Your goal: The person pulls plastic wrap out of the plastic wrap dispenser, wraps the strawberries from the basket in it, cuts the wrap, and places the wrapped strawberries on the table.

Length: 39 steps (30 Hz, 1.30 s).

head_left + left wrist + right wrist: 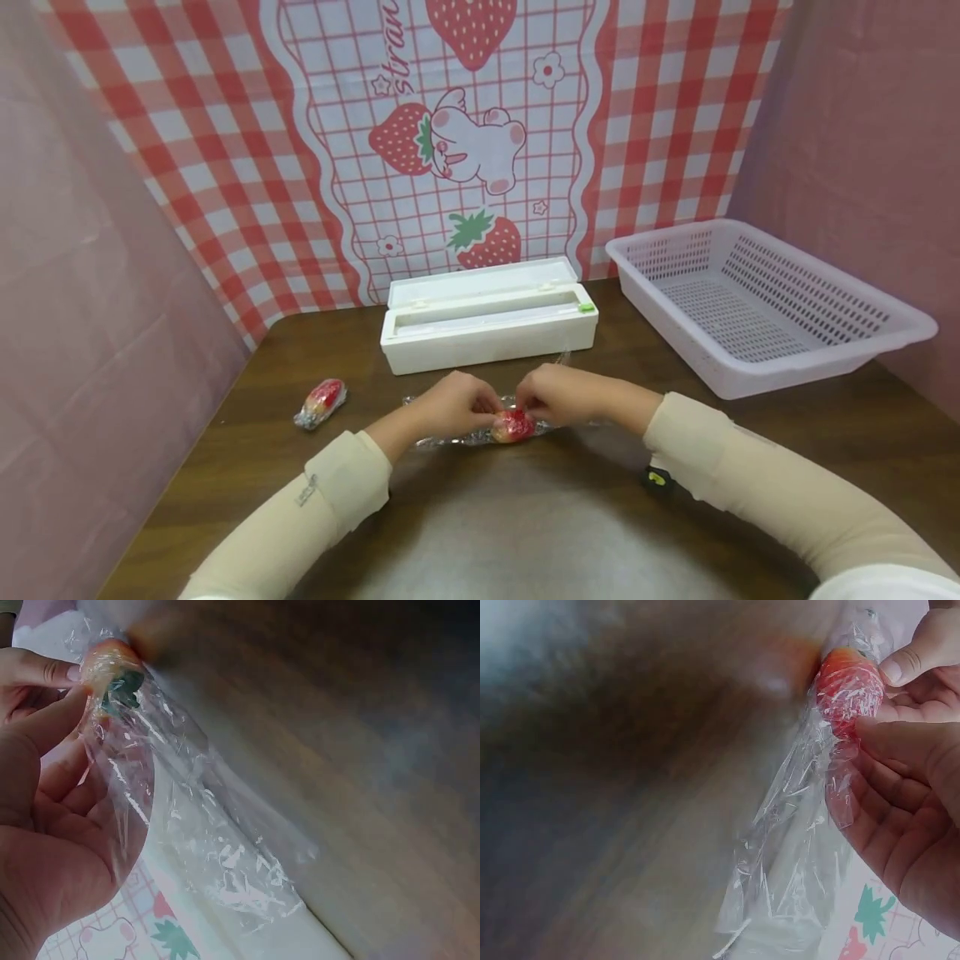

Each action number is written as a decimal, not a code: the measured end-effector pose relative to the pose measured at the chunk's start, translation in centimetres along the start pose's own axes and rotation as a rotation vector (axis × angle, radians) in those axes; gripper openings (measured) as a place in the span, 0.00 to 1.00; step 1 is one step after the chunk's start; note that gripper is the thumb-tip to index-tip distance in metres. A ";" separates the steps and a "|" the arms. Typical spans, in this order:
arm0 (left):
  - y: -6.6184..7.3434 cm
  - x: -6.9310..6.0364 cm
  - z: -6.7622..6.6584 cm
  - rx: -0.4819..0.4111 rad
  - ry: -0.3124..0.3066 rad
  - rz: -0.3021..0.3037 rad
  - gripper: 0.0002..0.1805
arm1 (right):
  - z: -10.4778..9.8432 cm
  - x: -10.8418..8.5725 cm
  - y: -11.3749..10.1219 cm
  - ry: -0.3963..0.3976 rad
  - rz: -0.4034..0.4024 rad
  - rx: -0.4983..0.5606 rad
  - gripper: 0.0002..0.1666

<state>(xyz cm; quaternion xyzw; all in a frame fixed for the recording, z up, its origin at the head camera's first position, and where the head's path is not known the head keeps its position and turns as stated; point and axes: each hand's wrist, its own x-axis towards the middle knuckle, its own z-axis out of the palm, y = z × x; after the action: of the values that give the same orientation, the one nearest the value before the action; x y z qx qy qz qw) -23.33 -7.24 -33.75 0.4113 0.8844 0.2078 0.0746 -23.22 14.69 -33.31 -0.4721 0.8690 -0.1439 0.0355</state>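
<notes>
A red-and-yellow strawberry [513,426] with green leaves lies wrapped in clear plastic film [232,855] in front of me on the table. My left hand [453,403] pinches the leafy end with thumb and fingers. At the red tip, my right hand [562,392] pinches the fruit and the film; both hands nearly meet. Loose crinkled film trails out past each end, as both wrist views show. To the left lies a second wrapped fruit [322,401], red and yellow, untouched. Behind my hands stands a long white film dispenser box [487,348] with its lid raised.
A white perforated plastic basket [720,367] stands at the back right. Below my right sleeve is a small dark object [657,478] with a yellow-green mark. A strawberry-print cloth [480,125] hangs behind the brown table [247,483], and pink cloth hangs at both sides.
</notes>
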 end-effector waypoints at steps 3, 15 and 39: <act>0.4 -0.3 0.0 0.015 -0.004 -0.012 0.08 | -0.1 -0.4 -0.2 0.002 -0.005 -0.028 0.03; 2.5 -1.7 0.6 0.269 0.045 0.048 0.19 | 0.3 -1.2 -1.7 0.040 -0.031 -0.149 0.22; 0.7 -1.0 0.3 -0.011 0.021 0.074 0.05 | 0.1 -0.9 -0.9 -0.042 0.047 0.148 0.06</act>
<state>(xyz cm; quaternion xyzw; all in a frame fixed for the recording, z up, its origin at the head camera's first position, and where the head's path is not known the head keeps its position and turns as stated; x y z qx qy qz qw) -22.09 -7.49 -33.79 0.4410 0.8682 0.2194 0.0600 -21.93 14.94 -33.24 -0.4505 0.8660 -0.1968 0.0918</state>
